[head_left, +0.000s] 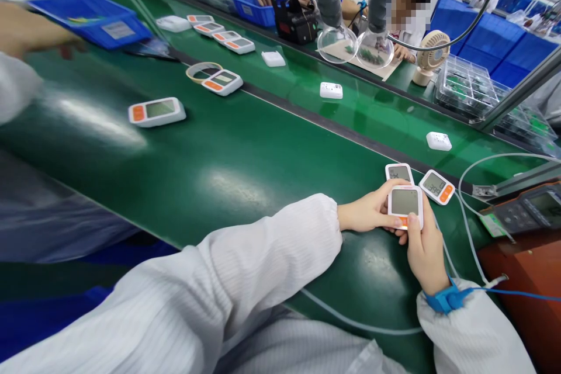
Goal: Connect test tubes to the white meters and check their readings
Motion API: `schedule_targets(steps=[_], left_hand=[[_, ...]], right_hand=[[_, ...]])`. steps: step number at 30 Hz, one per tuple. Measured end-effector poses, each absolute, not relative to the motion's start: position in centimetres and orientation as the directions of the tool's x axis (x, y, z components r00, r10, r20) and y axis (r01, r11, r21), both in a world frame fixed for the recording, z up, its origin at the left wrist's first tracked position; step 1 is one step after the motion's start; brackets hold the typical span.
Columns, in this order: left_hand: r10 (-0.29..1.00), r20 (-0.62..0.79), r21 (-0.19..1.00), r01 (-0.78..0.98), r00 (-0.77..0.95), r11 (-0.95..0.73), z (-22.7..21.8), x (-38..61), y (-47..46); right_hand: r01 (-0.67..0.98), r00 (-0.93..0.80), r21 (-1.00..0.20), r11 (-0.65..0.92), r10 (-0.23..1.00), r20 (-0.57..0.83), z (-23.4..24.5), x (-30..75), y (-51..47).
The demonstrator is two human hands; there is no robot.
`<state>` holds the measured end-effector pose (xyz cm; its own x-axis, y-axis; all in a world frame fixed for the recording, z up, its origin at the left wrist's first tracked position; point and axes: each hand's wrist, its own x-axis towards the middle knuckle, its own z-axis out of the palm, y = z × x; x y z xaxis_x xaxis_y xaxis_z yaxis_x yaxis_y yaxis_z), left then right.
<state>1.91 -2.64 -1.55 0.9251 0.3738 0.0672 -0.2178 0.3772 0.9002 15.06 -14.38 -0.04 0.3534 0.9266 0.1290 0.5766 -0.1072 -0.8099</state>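
I hold a small white device with a grey screen and an orange button [405, 205] in both hands, just above the green conveyor belt [245, 158]. My left hand [370, 211] grips its left edge with fingers curled round it. My right hand [424, 252], with a blue wrist strap [447, 299], grips it from below, thumb on its lower front. Two more of these devices lie just behind it: one [399, 173] upright in view, another [436, 187] angled to the right.
More devices [156, 111] [222, 82] lie further up the belt, with a tape ring [202, 70] and white cases [439, 141]. A meter [528, 213] sits at right. Blue bins [94, 18], a small fan [432, 55] and other workers are across the line.
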Motion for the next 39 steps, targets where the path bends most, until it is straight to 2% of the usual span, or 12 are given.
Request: schedule_targets(steps=[28,39], left_hand=[[0.359,0.075,0.906,-0.214,0.93,0.366,-2.07,2.02,-2.41],[0.359,0.067,0.908,-0.206,0.931,0.364,-1.97,2.04,-2.33]], right_hand=[[0.607,0.358,-0.787,-0.111,0.922,0.146,-0.15,15.13,-14.43],[0.556,0.354,-0.825,-0.102,0.927,0.124,0.11,14.91,-14.42]])
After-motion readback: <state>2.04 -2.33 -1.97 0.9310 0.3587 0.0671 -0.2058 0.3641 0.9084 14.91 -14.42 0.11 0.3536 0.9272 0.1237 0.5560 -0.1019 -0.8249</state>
